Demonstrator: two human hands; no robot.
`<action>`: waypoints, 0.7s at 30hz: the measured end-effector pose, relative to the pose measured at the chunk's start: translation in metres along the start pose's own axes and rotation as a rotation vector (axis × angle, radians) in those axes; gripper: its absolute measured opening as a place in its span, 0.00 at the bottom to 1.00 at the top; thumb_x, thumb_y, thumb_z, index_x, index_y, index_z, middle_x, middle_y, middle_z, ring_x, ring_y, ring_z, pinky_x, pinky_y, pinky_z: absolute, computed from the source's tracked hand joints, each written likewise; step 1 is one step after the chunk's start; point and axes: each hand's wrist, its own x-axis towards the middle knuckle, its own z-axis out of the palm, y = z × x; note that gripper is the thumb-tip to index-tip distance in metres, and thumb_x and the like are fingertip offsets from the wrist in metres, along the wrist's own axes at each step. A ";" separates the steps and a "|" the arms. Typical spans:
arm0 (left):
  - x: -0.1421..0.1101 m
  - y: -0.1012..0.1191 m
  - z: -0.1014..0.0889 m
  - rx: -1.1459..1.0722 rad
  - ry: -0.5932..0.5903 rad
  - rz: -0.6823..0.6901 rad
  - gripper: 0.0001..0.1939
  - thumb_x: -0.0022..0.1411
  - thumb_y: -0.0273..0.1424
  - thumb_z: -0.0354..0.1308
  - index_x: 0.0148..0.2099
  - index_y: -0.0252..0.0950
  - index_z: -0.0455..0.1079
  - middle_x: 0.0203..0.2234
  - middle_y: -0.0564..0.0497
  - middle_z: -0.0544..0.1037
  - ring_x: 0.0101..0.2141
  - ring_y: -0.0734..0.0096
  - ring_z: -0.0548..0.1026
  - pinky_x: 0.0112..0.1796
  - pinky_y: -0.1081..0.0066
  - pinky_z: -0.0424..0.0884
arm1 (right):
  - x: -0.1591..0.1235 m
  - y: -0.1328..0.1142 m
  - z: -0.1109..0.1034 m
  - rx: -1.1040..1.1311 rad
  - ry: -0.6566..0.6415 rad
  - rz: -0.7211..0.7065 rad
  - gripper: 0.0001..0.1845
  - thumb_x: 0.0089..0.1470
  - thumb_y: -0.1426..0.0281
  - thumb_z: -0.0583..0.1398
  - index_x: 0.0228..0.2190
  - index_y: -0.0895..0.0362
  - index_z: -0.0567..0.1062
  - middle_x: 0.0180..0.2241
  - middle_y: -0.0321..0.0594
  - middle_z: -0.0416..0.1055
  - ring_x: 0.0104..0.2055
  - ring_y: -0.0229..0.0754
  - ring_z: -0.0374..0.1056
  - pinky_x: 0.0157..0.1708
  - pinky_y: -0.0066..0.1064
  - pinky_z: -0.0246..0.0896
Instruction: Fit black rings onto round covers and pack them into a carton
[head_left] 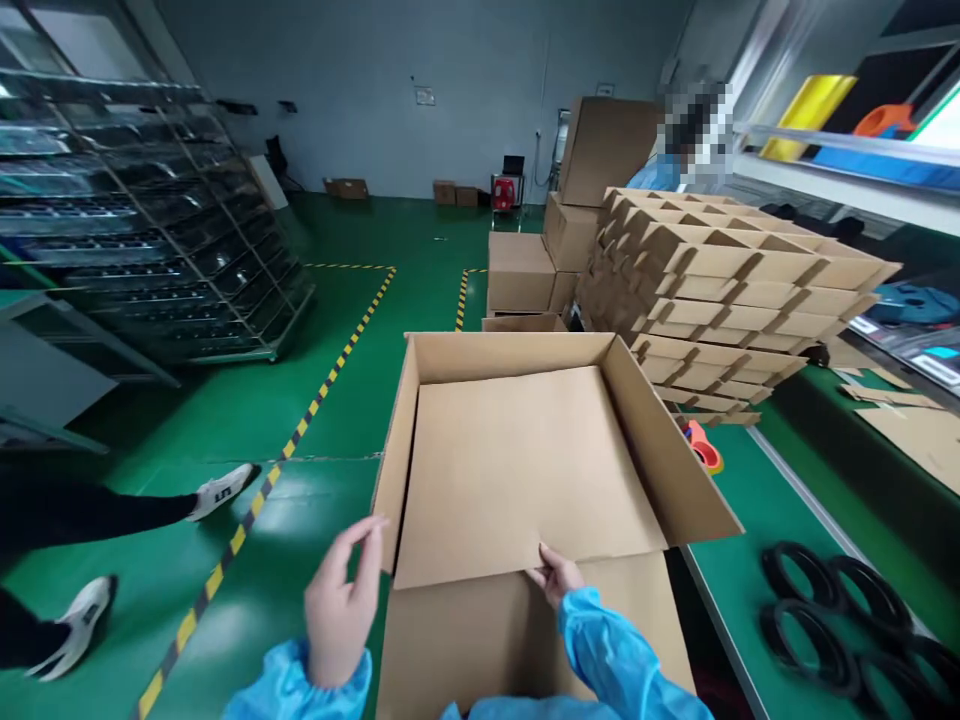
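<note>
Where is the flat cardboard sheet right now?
In the head view's lower centre, the cardboard sheet lies largely within the open box, its near edge pinched by the right hand.

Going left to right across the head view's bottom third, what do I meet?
Another person's lower white shoe → yellow-and-black striped floor tape → blue-sleeved left hand → blue-sleeved right hand pinching a flat brown cardboard panel → round black rings

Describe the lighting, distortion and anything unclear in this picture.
Head view: pale glare on the green floor; head view: the metal rack leans, likely wide-angle distortion; head view: a soft shadow on the carton's near flap beside the right hand; head view: pixelation hides a person's head.
</note>
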 end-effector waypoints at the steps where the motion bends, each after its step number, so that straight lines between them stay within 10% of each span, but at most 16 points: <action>1: 0.001 0.006 0.014 0.090 -0.050 0.166 0.10 0.67 0.37 0.56 0.47 0.42 0.75 0.41 0.50 0.83 0.42 0.59 0.80 0.47 0.60 0.73 | 0.005 0.000 0.003 0.005 0.020 -0.002 0.16 0.46 0.65 0.70 0.36 0.58 0.76 0.28 0.41 0.79 0.39 0.52 0.80 0.39 0.38 0.79; 5: -0.004 0.017 0.071 0.420 -0.139 0.585 0.11 0.67 0.29 0.55 0.49 0.41 0.75 0.43 0.50 0.83 0.43 0.57 0.80 0.56 0.51 0.63 | 0.023 -0.009 0.013 -0.045 0.054 -0.001 0.12 0.49 0.69 0.68 0.34 0.58 0.72 0.27 0.40 0.78 0.36 0.47 0.80 0.40 0.35 0.78; 8: -0.018 0.017 0.098 0.417 -0.254 0.661 0.14 0.69 0.27 0.51 0.53 0.37 0.72 0.49 0.47 0.81 0.49 0.57 0.78 0.65 0.47 0.52 | 0.022 -0.012 0.013 -0.170 0.026 0.004 0.13 0.50 0.64 0.68 0.29 0.56 0.70 0.25 0.40 0.77 0.35 0.46 0.80 0.40 0.34 0.78; 11: -0.026 0.026 0.098 0.299 -0.287 0.677 0.17 0.68 0.27 0.51 0.56 0.43 0.70 0.51 0.50 0.80 0.51 0.57 0.78 0.63 0.48 0.62 | 0.000 -0.011 0.002 -0.377 -0.071 0.022 0.21 0.49 0.54 0.67 0.23 0.56 0.69 0.21 0.41 0.74 0.29 0.46 0.79 0.36 0.36 0.78; 15: 0.010 0.054 0.044 0.167 -0.149 0.476 0.23 0.65 0.35 0.56 0.61 0.57 0.68 0.56 0.58 0.76 0.53 0.53 0.76 0.52 0.52 0.78 | -0.030 -0.050 -0.019 -0.740 -0.234 -0.086 0.27 0.39 0.44 0.68 0.18 0.54 0.71 0.18 0.39 0.72 0.25 0.55 0.76 0.30 0.51 0.76; 17: 0.052 0.059 0.009 0.157 -0.051 0.292 0.23 0.62 0.42 0.59 0.60 0.58 0.69 0.57 0.59 0.75 0.56 0.47 0.74 0.59 0.44 0.70 | -0.024 -0.094 -0.017 -0.884 -0.224 -0.299 0.25 0.46 0.42 0.63 0.24 0.52 0.76 0.27 0.40 0.78 0.38 0.58 0.78 0.45 0.54 0.73; 21: 0.134 0.019 -0.017 -0.062 -0.140 -0.347 0.33 0.58 0.59 0.57 0.62 0.54 0.66 0.63 0.60 0.68 0.65 0.47 0.61 0.64 0.41 0.59 | 0.032 -0.165 0.018 -1.127 -0.100 -0.677 0.28 0.63 0.55 0.53 0.60 0.53 0.71 0.67 0.45 0.59 0.73 0.55 0.41 0.70 0.51 0.30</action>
